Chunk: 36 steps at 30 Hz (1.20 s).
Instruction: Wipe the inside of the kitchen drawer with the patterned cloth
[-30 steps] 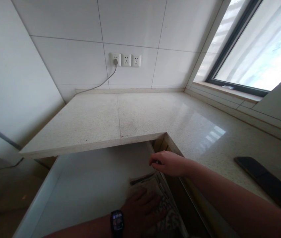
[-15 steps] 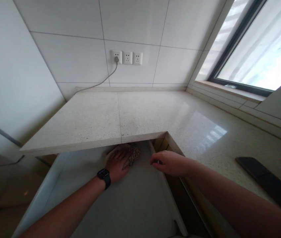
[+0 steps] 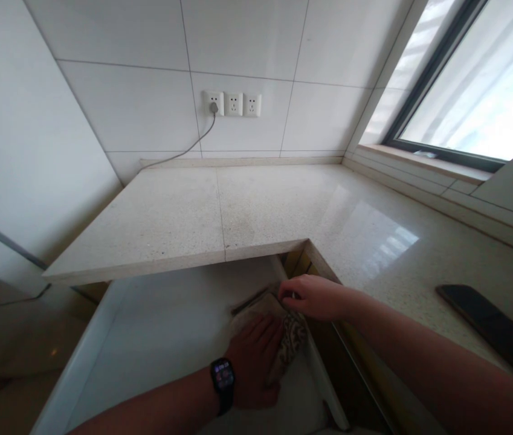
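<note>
My left hand (image 3: 252, 365), with a dark smartwatch (image 3: 222, 379) on its wrist, lies palm down with flat fingers on a patterned beige cloth (image 3: 289, 336). The cloth rests on the white top of an appliance (image 3: 165, 338) under the stone counter (image 3: 238, 211), near the top's right edge. My right hand (image 3: 313, 297) hovers just above the cloth's far corner, its fingers curled in a pinch at the appliance's right rim. What the fingertips hold is hidden.
A dark phone (image 3: 492, 329) lies on the counter at the right. Three wall sockets (image 3: 233, 104) sit on the tiled back wall, with one grey cable (image 3: 183, 154) plugged in. A window (image 3: 478, 90) runs along the right side.
My left hand slid the cloth forward under the counter edge, then back and to the right beside my right hand. The right hand has hardly moved.
</note>
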Motion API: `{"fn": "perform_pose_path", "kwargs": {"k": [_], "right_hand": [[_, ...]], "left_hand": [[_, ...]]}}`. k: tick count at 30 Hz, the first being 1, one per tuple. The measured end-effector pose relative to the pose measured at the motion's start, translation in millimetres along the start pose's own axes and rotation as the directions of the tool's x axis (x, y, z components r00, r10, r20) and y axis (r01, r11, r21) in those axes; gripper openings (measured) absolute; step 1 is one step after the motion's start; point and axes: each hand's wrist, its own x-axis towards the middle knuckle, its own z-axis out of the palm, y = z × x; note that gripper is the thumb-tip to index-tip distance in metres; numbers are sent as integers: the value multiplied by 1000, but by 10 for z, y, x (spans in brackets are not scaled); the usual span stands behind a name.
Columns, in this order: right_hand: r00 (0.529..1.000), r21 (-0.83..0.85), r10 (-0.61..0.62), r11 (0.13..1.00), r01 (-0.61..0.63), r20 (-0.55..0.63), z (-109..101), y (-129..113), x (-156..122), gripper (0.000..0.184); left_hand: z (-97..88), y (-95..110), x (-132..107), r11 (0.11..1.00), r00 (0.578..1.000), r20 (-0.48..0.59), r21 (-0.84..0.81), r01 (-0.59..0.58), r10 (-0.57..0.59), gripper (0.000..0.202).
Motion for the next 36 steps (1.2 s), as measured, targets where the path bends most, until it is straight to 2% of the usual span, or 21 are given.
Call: {"fn": "perform_pose_path", "kwargs": {"k": [3, 5, 7, 9, 11, 13, 16, 19, 22, 26, 27, 28, 31, 32, 36], "right_hand": [[999, 12, -32, 999, 32, 15, 8, 23, -4, 23], [998, 0, -56, 998, 56, 12, 17, 36, -8, 23], [998, -12, -68, 998, 68, 7, 21, 39, -14, 24], [998, -16, -61, 998, 61, 8, 19, 32, -21, 25], [998, -9, -59, 998, 59, 13, 11, 21, -23, 25], [998, 5, -67, 998, 67, 18, 4, 12, -19, 25], [997, 16, -75, 997, 75, 29, 5, 11, -5, 26], [996, 4, -79, 997, 79, 29, 20, 18, 2, 27], [997, -3, -76, 997, 76, 32, 28, 17, -7, 28], [998, -20, -60, 998, 61, 30, 13, -12, -23, 29], [998, -24, -56, 998, 57, 32, 7, -22, -25, 29], [998, -26, -51, 998, 52, 35, 2, -30, -25, 29], [998, -36, -43, 998, 45, 36, -11, -45, -23, 30], [998, -43, -42, 998, 44, 35, -15, -46, -22, 30], [999, -47, -43, 998, 44, 33, -25, -47, -22, 29]], "left_hand": [[-12, 19, -24, 999, 999, 31, -21, -29, 29, 103], [-63, -76, -13, 998, 997, 59, -22, -55, 56, 104], [-120, -226, 27, 999, 996, 80, 2, -34, 34, 108], [-172, -409, 85, 995, 994, 78, 65, 77, -82, 113], [-222, -614, 143, 961, 970, 32, 144, 234, -241, 112], [-280, -831, 188, 903, 923, -49, 194, 384, -382, 106], [-392, -1147, 244, 805, 825, -183, 188, 563, -534, 101], [-495, -1379, 345, 724, 733, -195, 127, 677, -651, 96], [-529, -1461, 533, 672, 677, -154, 94, 735, -719, 100], [-476, -1357, 870, 581, 584, -187, 78, 810, -790, 86], [-457, -1310, 959, 578, 577, -202, 60, 814, -791, 78], [-440, -1261, 1047, 593, 587, -213, 38, 804, -781, 70], [-400, -1130, 1288, 688, 668, -222, -19, 726, -711, 53], [-389, -1096, 1351, 706, 682, -227, -37, 707, -695, 49], [-314, -1027, 1455, 742, 689, -307, -94, 664, -656, 41]]}}
